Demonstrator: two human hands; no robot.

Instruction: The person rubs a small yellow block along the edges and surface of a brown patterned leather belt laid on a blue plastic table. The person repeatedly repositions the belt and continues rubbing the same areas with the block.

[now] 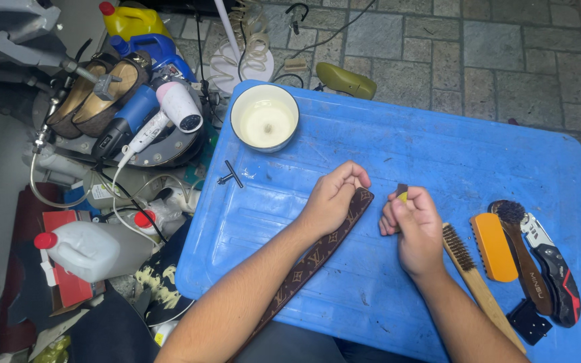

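Note:
A brown patterned belt strap lies diagonally across a blue plastic tabletop, running off the near edge. My left hand is curled over the strap's far end and presses it down. My right hand is closed around a small dark tool with a yellow part, held upright just right of the strap's tip. What the tool is cannot be made out.
A white bowl of pale paste and a small black T-shaped tool sit at the far left. Right of my hands lie a wire brush, an orange brush, a dark brush and a folding knife. Bottles, shoes and a hair dryer crowd the floor left.

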